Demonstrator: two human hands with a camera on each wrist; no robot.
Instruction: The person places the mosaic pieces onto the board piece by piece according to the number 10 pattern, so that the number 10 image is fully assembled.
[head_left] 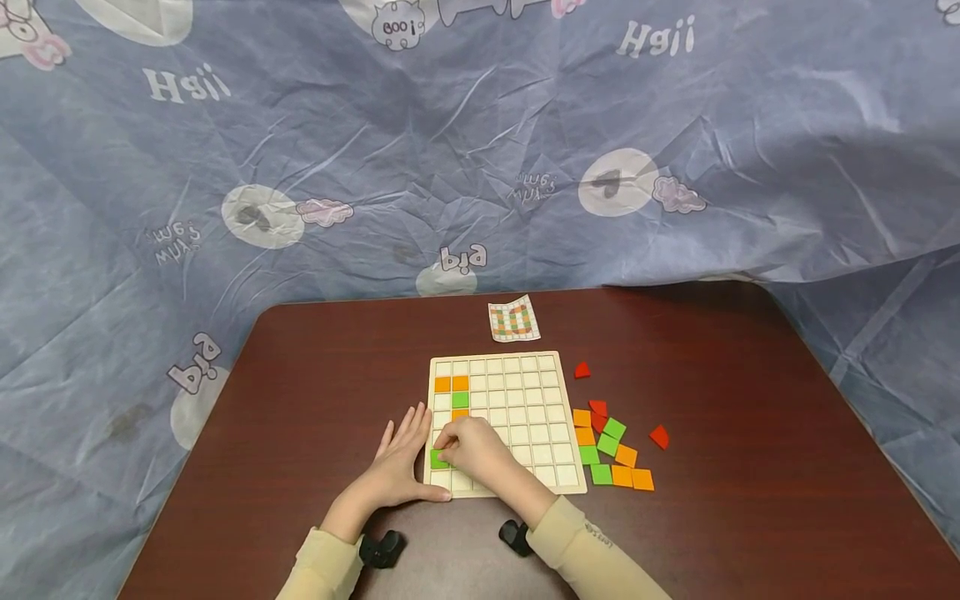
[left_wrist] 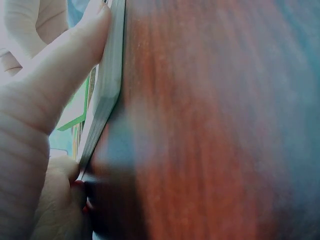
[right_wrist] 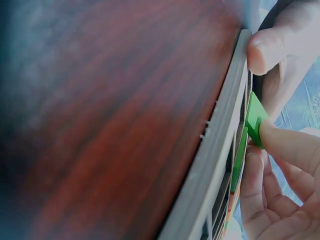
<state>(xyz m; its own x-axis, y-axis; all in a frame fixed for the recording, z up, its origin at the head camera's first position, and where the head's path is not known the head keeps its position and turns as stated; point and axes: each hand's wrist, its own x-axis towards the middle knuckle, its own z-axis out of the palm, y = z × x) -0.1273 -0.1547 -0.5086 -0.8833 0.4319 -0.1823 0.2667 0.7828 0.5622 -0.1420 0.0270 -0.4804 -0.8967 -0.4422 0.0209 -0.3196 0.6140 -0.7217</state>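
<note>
A person's right hand [head_left: 480, 450] pinches a green tile [head_left: 438, 460] at the lower left of a gridded board [head_left: 517, 413]; the left hand [head_left: 393, 477] frames its near-left corner; orange, green and red pieces [head_left: 608, 444] lie at right; a patterned card [head_left: 514, 320] sits beyond, on a dark table [head_left: 337, 367] before printed cloth [head_left: 450, 133].

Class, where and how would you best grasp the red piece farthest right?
Probably pinch the red piece by its edges, coming from above: it lies flat on the table, so its underside is covered, and apart from the other pieces, so its edges are free.
</note>
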